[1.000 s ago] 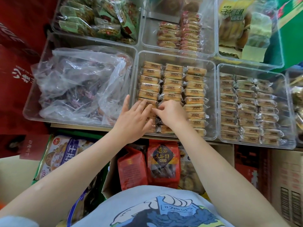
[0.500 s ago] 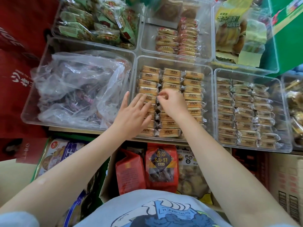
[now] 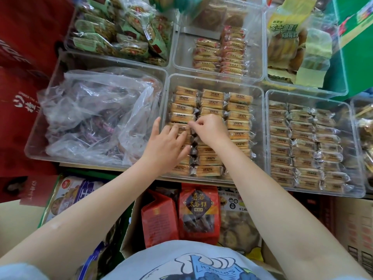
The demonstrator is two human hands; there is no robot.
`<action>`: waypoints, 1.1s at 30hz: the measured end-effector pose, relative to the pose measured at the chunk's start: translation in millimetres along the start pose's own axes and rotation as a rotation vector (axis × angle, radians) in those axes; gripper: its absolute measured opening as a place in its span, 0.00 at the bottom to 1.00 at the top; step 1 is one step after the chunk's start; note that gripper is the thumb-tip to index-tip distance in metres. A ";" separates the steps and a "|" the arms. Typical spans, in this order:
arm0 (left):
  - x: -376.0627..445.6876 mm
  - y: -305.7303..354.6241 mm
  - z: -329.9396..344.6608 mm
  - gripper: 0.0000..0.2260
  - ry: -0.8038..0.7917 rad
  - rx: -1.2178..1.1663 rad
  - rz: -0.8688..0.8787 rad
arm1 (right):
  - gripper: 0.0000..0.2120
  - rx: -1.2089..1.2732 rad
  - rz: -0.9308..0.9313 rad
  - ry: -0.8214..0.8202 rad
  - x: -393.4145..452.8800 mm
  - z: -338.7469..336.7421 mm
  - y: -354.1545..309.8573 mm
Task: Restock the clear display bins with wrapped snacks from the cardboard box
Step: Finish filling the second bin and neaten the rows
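Currently both hands are placed in the middle clear bin [image 3: 260, 122], which is filled with three columns of orange wrapped snacks [image 3: 238, 125]. The left hand [image 3: 165, 145] is laid flat on the left column, fingers straight and spread, pressing on the packs beneath; the thumb is pointed toward the bin's left wall. The right hand [image 3: 207, 129] is curled, and one snack pack [image 3: 182, 128] in the left column is pinched at its wrapper end by the fingertips [image 3: 191, 123]. The two hands are nearly touching.

To the right, a second bin [image 3: 357, 158] is packed with rows of paler wrapped snacks [image 3: 302, 146]. To the left, a third bin [image 3: 40, 134] is occupied by a crumpled clear plastic bag [image 3: 96, 110] with dark items inside; what they are cannot be told. Behind these, three more bins are seen: one with green-wrapped snacks [image 3: 119, 35], one with red-and-tan packs [image 3: 220, 53], one with a yellow bag [image 3: 286, 33].

Below the bins, near the person's body, the cardboard box [image 3: 129, 235] is seen open, with red pouches [image 3: 198, 209] standing upright inside it and a clear pack of round biscuits [image 3: 236, 227] just beside them. A green box [image 3: 351, 49] is set at the far right.
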State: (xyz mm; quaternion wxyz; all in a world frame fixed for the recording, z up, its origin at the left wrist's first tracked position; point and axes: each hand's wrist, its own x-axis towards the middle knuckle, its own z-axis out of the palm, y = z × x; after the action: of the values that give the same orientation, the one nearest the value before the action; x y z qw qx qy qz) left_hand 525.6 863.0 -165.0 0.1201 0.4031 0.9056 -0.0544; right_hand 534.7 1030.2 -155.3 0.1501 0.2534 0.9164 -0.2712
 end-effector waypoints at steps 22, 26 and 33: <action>33.2 -16.7 -2.6 0.31 0.015 0.017 0.014 | 0.11 0.019 -0.010 0.147 38.4 -20.1 -7.6; 39.1 -18.2 1.3 0.30 0.079 -0.027 -0.012 | 0.10 -0.074 0.007 0.137 41.9 -18.0 -14.4; 56.6 -23.5 -0.5 0.28 0.066 -0.062 -0.044 | 0.18 -0.266 -0.003 0.058 46.0 -16.4 -13.6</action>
State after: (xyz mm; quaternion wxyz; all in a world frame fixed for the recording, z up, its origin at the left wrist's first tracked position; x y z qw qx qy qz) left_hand 471.4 888.0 -179.3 0.1014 0.3806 0.9190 -0.0155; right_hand 487.0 1047.4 -155.3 0.1555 0.2373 0.9486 -0.1401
